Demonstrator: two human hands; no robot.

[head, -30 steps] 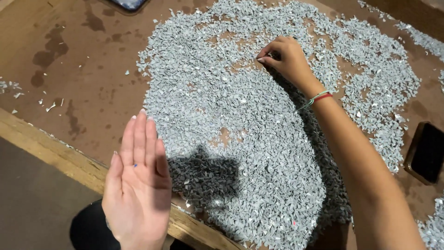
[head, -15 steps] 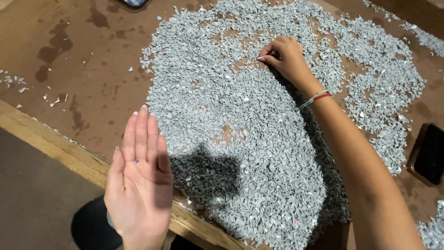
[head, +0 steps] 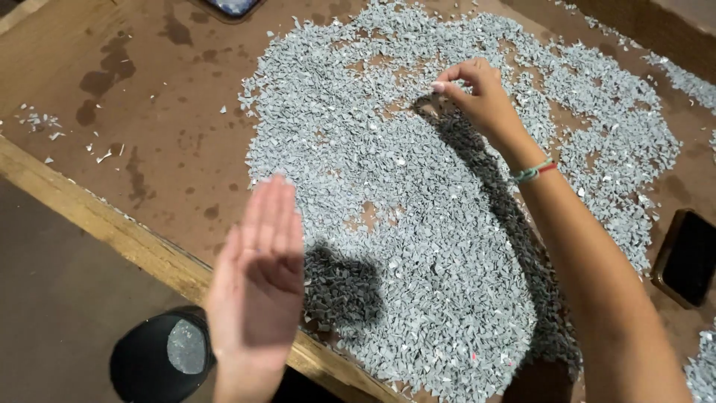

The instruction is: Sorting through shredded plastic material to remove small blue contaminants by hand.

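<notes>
A wide spread of small grey plastic chips (head: 447, 194) covers the brown table (head: 149, 127). My right hand (head: 477, 97) is raised just above the far part of the pile, its fingertips pinched together; whether a chip is between them is too small to tell. A thin bracelet is on that wrist. My left hand (head: 257, 283) is held flat and upright over the table's near wooden edge (head: 97, 224), fingers together, palm facing right, holding nothing. Its shadow falls on the chips beside it.
A black round container (head: 160, 358) with grey chips inside stands on the floor below the table edge. A dark phone (head: 690, 257) lies at the right. A few loose chips (head: 45, 127) are scattered at the left. Another dark object (head: 231, 6) sits at the top edge.
My right hand has lifted off the pile with its fingertips pinched. My left hand has drifted slightly right and turned more edge-on. The view shifted a little.
</notes>
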